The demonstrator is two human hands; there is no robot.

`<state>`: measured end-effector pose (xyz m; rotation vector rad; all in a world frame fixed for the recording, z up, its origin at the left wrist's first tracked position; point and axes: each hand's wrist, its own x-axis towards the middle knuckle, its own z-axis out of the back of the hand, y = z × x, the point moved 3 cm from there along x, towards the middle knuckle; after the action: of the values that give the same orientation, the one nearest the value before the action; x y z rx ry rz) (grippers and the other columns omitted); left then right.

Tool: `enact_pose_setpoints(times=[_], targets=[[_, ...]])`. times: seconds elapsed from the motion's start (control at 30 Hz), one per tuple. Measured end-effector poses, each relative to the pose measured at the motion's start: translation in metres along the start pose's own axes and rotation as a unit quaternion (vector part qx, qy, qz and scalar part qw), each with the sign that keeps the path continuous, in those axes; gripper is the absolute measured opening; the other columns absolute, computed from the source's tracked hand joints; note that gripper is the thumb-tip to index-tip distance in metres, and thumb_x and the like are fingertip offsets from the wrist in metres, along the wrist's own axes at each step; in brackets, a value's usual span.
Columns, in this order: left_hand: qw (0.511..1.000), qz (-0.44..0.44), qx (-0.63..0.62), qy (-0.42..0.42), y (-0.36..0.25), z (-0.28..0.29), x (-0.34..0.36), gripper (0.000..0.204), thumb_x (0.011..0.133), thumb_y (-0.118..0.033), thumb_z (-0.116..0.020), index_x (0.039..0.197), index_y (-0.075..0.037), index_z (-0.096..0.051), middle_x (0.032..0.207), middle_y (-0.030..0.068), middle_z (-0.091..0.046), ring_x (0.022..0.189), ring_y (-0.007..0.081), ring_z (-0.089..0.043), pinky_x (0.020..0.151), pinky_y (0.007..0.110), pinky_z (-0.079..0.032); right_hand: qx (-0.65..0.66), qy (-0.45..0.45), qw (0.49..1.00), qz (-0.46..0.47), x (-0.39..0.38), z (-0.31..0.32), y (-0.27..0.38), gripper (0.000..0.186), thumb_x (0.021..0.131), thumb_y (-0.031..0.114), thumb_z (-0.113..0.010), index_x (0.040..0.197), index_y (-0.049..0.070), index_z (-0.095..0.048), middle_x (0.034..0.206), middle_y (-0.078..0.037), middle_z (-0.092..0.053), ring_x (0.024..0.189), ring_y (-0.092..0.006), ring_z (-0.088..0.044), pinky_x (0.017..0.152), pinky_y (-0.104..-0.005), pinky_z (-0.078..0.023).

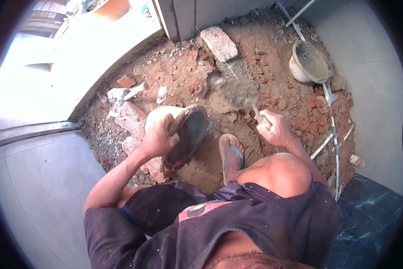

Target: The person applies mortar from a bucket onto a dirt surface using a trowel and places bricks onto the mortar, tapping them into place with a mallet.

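My left hand [161, 136] is closed on the rim of a bucket [196, 130], which is tipped on its side. Its outside looks pale, its inside dark and wet. My right hand [274, 127] grips the handle of a trowel [237, 93]. Wet mortar seems to cover the blade, which is blurred by motion. Just beyond the trowel lies a bed of grey mortar [241, 71], with a pale reddish brick [219, 44] at its far end. A thin string [230, 70] runs over the brick and mortar.
A second bucket [300, 71] holding grey mortar leans at the far right. Several bricks [132, 118] and rubble lie at the left. White pipes [335, 148] run along the right wall. My sandalled foot [232, 157] stands on the uneven dirt [197, 175]. A door frame [174, 20] rises at the back.
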<state>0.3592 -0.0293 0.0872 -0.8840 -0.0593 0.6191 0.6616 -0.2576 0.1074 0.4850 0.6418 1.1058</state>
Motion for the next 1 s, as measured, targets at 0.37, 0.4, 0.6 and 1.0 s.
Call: enact_pose_setpoints(times=[0.37, 0.4, 0.6, 1.0], targets=[[0.988, 0.035, -0.138, -0.067, 0.012, 0.005, 0.042, 0.02, 0.073, -0.002, -0.064, 0.09, 0.002, -0.054, 0.08, 0.0059, -0.056, 0.077, 0.0147, -0.054, 0.072, 0.032, -0.048, -0.358, 0.015, 0.933, 0.008, 0.046, -0.056, 0.075, 0.019, 0.088, 0.009, -0.055, 0.104, -0.001, -0.058, 0.091, -0.023, -0.064, 0.079, -0.0361, -0.069, 0.066, -0.0446, -0.057], [0.986, 0.035, -0.14, -0.079, 0.019, 0.005, 0.044, 0.022, 0.074, -0.002, -0.064, 0.093, 0.003, -0.054, 0.083, 0.0067, -0.056, 0.08, 0.0152, -0.054, 0.075, 0.032, -0.048, -0.372, 0.021, 0.928, -0.015, 0.059, -0.065, 0.081, 0.019, 0.087, 0.007, -0.056, 0.103, -0.003, -0.059, 0.09, -0.023, -0.065, 0.078, -0.0343, -0.07, 0.064, -0.0419, -0.058], [0.981, 0.026, -0.134, -0.137, 0.069, 0.02, 0.044, 0.028, 0.078, -0.007, -0.065, 0.102, 0.002, -0.053, 0.094, 0.0109, -0.057, 0.091, 0.0193, -0.055, 0.086, 0.034, -0.047, -0.336, 0.065, 0.937, 0.067, 0.073, -0.147, 0.081, 0.023, 0.086, 0.004, -0.054, 0.107, -0.005, -0.059, 0.094, -0.024, -0.068, 0.08, -0.0338, -0.072, 0.064, -0.0386, -0.06], [0.986, -0.008, -0.054, -0.155, 0.038, 0.007, 0.029, 0.045, 0.081, -0.017, -0.067, 0.119, 0.006, -0.054, 0.095, 0.025, -0.065, 0.084, 0.0324, -0.065, 0.081, 0.042, -0.051, -0.365, 0.116, 0.923, 0.024, 0.087, -0.108, 0.089, 0.022, 0.081, 0.006, -0.06, 0.099, -0.006, -0.062, 0.086, -0.025, -0.069, 0.083, -0.0364, -0.071, 0.074, -0.0457, -0.057]])
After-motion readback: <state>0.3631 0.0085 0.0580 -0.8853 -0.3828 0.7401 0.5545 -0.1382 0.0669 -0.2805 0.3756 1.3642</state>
